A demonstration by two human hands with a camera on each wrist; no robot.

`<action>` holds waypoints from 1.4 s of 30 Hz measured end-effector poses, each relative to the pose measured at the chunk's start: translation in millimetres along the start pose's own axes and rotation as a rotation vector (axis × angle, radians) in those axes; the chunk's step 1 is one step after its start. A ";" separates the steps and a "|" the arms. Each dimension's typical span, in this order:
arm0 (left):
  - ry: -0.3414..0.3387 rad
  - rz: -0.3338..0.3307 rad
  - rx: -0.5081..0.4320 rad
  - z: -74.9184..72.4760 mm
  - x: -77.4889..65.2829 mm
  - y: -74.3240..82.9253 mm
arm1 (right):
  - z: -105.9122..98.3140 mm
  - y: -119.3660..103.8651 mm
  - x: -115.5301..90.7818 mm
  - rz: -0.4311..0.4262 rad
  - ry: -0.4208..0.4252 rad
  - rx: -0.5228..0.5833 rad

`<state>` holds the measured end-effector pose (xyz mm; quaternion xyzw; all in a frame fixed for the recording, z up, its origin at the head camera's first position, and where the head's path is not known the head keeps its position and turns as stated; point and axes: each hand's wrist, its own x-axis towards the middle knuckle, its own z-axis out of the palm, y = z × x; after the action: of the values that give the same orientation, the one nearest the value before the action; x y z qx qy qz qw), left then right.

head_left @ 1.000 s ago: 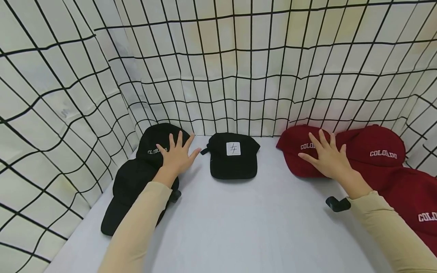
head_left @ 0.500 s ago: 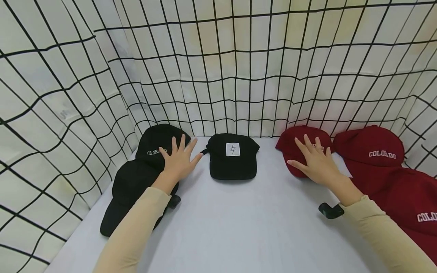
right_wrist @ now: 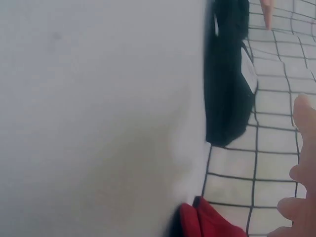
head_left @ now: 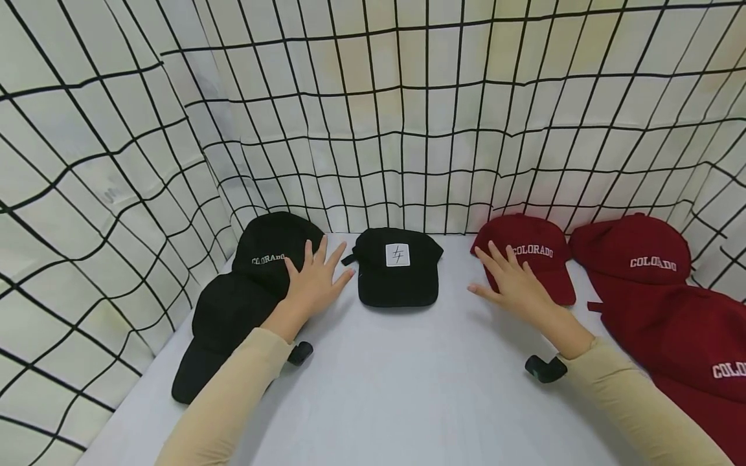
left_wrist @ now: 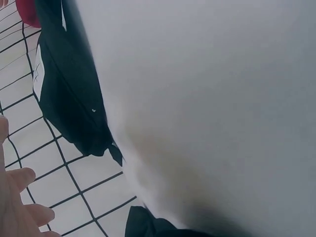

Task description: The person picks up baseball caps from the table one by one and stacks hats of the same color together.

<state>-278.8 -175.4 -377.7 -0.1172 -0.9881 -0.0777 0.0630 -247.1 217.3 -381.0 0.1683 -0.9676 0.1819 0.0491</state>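
Observation:
In the head view a black cap (head_left: 399,278) with a white square patch sits at the back middle. My left hand (head_left: 310,288), fingers spread and holding nothing, hovers beside it, nearest a black cap (head_left: 265,243) lettered COLORADO at the back left. My right hand (head_left: 519,288), also spread and bare, hangs in front of a red cap (head_left: 544,249) lettered COLORADO, covering part of its left side. The left wrist view shows the patched cap beyond the left fingers (left_wrist: 37,215); the right wrist view shows it beyond the right fingers (right_wrist: 296,210).
Another black cap (head_left: 227,317) lies at the left, overlapping its neighbour. Two more red caps, one behind (head_left: 635,243) and one nearer (head_left: 688,343), lie at the right. Walls of black netting (head_left: 402,110) over white sheeting enclose the white table (head_left: 431,388).
My right hand has moved left and slightly toward me, uncovering the red cap's lettering. The left hand has shifted slightly right and toward me. The caps look unmoved.

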 end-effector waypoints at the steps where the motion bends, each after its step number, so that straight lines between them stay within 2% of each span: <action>1: -0.006 -0.002 -0.003 1.4 -0.6 -0.4 | 2.6 -1.8 0.4 -0.012 0.000 -0.001; 9: -0.076 -0.012 -0.077 4.3 -5.4 3.0 | 18.9 -17.8 5.8 -0.088 -0.006 0.022; 17: -0.132 -0.047 -0.190 4.2 -3.6 11.5 | 21.3 -27.1 12.2 -0.047 -0.036 0.145; 27: -0.125 -0.059 -0.341 1.3 1.5 18.8 | 28.6 -30.8 21.3 0.008 -0.086 0.357; 34: -0.127 -0.113 -0.444 3.7 6.6 17.0 | 33.2 -31.9 29.6 0.050 -0.061 0.546; 38: -0.127 -0.137 -0.488 3.9 10.9 14.2 | 36.5 -30.4 37.1 0.111 -0.047 0.681; 42: -0.096 -0.147 -0.542 4.1 15.4 11.2 | 38.7 -29.1 43.1 0.187 -0.046 0.809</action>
<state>-291.4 -160.5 -377.9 -0.0615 -0.9389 -0.3378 -0.0234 -278.9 164.2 -400.4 0.0892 -0.8300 0.5474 -0.0595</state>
